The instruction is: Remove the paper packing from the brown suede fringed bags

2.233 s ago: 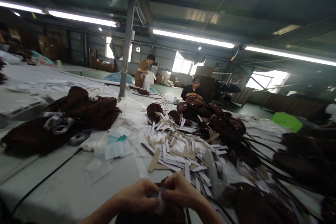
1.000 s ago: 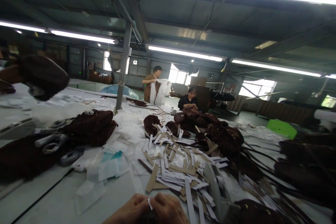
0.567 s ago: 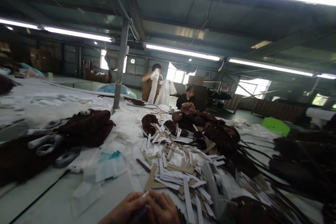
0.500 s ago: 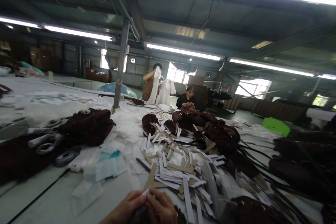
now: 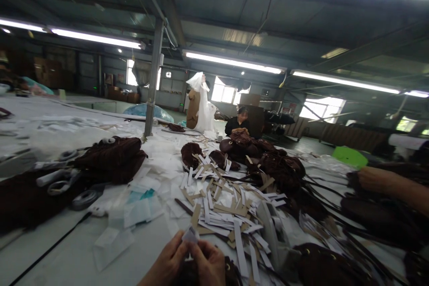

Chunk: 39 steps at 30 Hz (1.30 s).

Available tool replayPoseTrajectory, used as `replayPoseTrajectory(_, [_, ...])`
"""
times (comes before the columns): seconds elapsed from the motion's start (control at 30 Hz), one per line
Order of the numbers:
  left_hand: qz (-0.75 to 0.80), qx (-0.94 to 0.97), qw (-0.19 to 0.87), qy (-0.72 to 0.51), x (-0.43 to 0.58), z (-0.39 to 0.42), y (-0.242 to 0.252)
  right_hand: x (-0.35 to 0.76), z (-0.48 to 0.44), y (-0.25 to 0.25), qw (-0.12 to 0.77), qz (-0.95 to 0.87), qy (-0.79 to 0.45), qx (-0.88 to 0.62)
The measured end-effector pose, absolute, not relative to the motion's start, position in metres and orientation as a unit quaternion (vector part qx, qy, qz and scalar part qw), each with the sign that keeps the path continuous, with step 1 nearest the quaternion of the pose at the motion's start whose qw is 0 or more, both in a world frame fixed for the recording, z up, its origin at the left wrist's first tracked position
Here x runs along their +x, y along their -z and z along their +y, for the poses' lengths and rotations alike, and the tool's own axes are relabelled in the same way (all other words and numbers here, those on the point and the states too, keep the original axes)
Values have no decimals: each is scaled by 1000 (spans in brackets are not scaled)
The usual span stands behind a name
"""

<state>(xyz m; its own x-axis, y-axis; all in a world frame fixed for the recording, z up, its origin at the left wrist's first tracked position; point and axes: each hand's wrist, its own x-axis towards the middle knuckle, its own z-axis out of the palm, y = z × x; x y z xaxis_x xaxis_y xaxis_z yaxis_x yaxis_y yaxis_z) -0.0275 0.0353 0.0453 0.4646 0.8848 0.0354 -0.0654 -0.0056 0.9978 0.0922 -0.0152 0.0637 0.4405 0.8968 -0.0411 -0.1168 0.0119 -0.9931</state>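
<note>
My left hand (image 5: 170, 257) and my right hand (image 5: 210, 260) meet at the bottom centre, thumbs and fingertips pinched on a small pale piece (image 5: 190, 235) that looks like paper or thin plastic. Below them is a dark brown fabric item (image 5: 232, 272) with metal eyelets, partly hidden by my hands. Just beyond the fingers, white and tan card strips (image 5: 221, 219) lie in a loose heap. A grey tape dispenser (image 5: 270, 232) stands at the heap's right side.
Brown bags (image 5: 268, 161) are piled behind the strips, more (image 5: 110, 158) at left. Pale sheets (image 5: 144, 208) lie left of my hands. Another person's arm (image 5: 392, 183) reaches in from the right. A seated person (image 5: 237, 123) works across the table. A metal post (image 5: 153, 80) rises behind.
My fingers have shifted, showing more of the pale piece. Another person's arm has come in at the right. In the background, a standing person has raised the white sheeting.
</note>
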Motion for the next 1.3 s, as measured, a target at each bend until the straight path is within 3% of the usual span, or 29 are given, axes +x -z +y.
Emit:
replayPoseTrajectory(0.2, [271,583,692,-327,-30,33,-68,90,-23,-71,625,-348,-384,-584])
replayPoseTrajectory(0.87, [301,570,699,-310,-32,32,-70,95,-38,-75,587,-382,-439,-562])
replayPoseTrajectory(1.0, [308,567,703,-299,-35,35,-64,151,-64,-66,603,-338,-338,-639])
replayPoseTrajectory(1.2, [348,517,718,-309,-35,36,-53,302,-129,-65,592,-196,-54,-780])
replayPoseTrajectory(1.3, [370,497,722,-308,-33,37,-47,353,-139,-74,561,-185,-24,-807])
